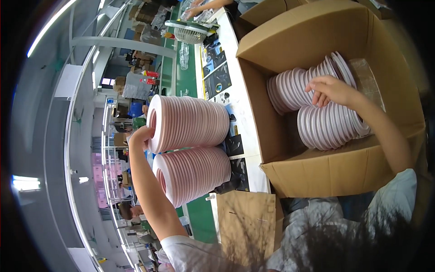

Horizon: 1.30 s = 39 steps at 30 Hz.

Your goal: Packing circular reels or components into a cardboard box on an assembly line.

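Note:
My left hand (144,136) is at the end of a tall stack of pale pink-white rings (192,122), its fingers hooked over the edge of the centre hole; the fingertips are hidden inside. A second stack of the same rings (197,174) stands right beside it on the table. Over the open cardboard box (312,174), my right hand (331,90) hovers or rests on the rings, fingers loosely bent and apart, holding nothing visible. Inside the box lie one ring stack (290,90) and, alongside it, another (328,128). Contact between the right hand and these rings is hard to tell.
Black printed packages (217,81) lie along the white table strip (247,122). A fan with a green rim (188,32) and a clear bottle (183,56) are farther off. Another cardboard box (247,222) stands close to me. Another person's arm (208,6) shows at the top.

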Tool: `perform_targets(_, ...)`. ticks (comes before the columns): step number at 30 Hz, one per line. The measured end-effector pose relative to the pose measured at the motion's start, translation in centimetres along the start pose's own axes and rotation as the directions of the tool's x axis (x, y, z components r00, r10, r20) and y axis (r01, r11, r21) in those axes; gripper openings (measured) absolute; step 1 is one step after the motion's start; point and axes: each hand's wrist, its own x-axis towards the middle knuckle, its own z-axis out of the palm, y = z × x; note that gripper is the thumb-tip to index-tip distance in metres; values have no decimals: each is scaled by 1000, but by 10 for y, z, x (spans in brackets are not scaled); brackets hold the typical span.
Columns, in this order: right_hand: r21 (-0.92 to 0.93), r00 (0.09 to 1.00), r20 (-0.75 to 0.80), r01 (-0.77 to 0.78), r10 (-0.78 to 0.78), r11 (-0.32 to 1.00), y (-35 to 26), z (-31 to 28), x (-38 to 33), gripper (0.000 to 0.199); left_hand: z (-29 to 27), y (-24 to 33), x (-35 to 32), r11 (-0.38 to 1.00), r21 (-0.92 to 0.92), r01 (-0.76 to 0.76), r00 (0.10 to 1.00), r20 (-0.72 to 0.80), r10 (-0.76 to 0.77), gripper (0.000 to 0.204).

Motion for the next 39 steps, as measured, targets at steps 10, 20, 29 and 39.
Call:
perform_targets(10,-34,998,29,60,-59,998,-10,6,-5,33,-19,-7,-5,1000,16,19,999,-44,-18,38)
perform_targets(20,-50,999,-33,28,-30,998,-5,4,5,32,-47,56,-72,820,528,-220,822,-352,447,56)
perform_targets(29,-776,791,-408,-38,-455,630,77,-81,24,47,315,193,-214,258,575,-777,167,-207,964,15)
perform_targets(39,108,465,-240,-859,852,500,172,-105,-8,91,498,153,-154,236,332,-913,394,576,716,26)
